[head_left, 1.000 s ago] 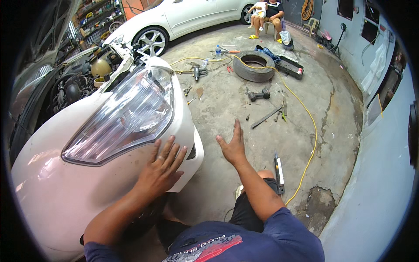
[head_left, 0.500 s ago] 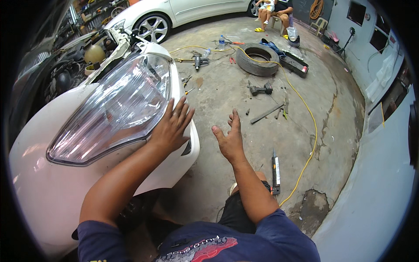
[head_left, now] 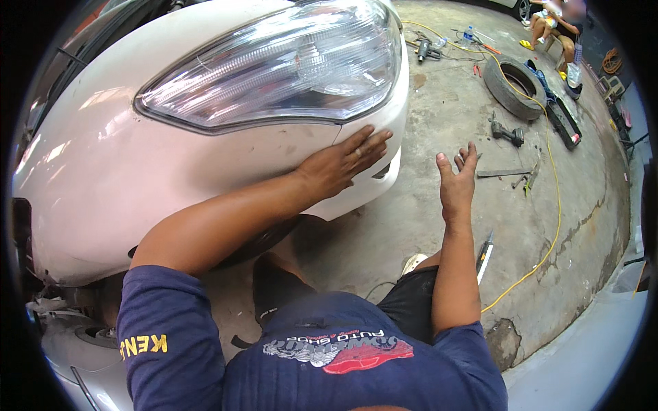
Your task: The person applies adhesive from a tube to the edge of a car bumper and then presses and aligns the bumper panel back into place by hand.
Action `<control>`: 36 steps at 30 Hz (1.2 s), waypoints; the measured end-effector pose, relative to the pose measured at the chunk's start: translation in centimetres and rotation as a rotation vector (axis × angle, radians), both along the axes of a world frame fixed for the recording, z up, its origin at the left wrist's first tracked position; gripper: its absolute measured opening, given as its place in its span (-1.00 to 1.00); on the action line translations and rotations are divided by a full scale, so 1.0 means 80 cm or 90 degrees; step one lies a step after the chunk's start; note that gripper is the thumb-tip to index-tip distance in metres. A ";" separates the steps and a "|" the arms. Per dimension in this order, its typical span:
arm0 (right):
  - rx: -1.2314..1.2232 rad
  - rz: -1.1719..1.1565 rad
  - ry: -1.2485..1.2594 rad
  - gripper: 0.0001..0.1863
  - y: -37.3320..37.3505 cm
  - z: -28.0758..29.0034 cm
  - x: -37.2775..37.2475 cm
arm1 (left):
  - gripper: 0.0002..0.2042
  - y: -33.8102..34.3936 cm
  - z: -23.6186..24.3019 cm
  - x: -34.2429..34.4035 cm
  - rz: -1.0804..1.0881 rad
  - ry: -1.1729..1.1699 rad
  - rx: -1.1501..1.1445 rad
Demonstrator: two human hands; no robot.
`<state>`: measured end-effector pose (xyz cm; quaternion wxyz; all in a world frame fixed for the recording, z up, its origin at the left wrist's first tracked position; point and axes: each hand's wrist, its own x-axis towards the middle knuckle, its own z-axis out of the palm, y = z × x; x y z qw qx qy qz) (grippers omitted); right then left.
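My left hand [head_left: 346, 163] rests flat on the white car bumper [head_left: 375, 192], just below the headlight, with its fingers stretched toward the front corner. Above it the large clear headlight [head_left: 274, 75] sits between the white fender [head_left: 89, 164] and the bumper. A thin dark seam runs along the lamp's lower edge. My right hand [head_left: 457, 185] is raised over the floor to the right of the car, thumb and fingers apart, with nothing in it. A caulking gun [head_left: 485, 253] lies on the floor beside my right forearm.
A tire [head_left: 515, 89], a cordless drill [head_left: 508, 133], a heat gun [head_left: 428, 51] and a flat metal bar [head_left: 504, 173] lie on the concrete. A yellow cord [head_left: 558, 205] winds past them. A black tray [head_left: 566, 127] lies beyond the tire. People [head_left: 558, 31] sit at the far right.
The view has turned left and moved closer to the car. My left hand has gone from the headlight's edge to the bumper below it. My right hand stays raised and open.
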<state>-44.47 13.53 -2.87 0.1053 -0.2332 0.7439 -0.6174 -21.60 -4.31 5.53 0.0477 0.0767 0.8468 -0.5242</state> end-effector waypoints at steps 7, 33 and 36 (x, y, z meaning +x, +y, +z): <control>0.009 0.029 0.004 0.10 0.005 0.008 0.001 | -0.18 -0.004 -0.026 0.117 -0.002 -0.227 0.462; -0.084 0.030 -0.061 0.06 0.022 0.018 0.004 | -0.16 -0.018 0.038 0.075 -0.096 -0.236 0.728; -0.111 0.033 -0.078 0.06 0.038 0.018 0.000 | -0.20 0.000 0.024 0.090 -0.149 -0.265 0.820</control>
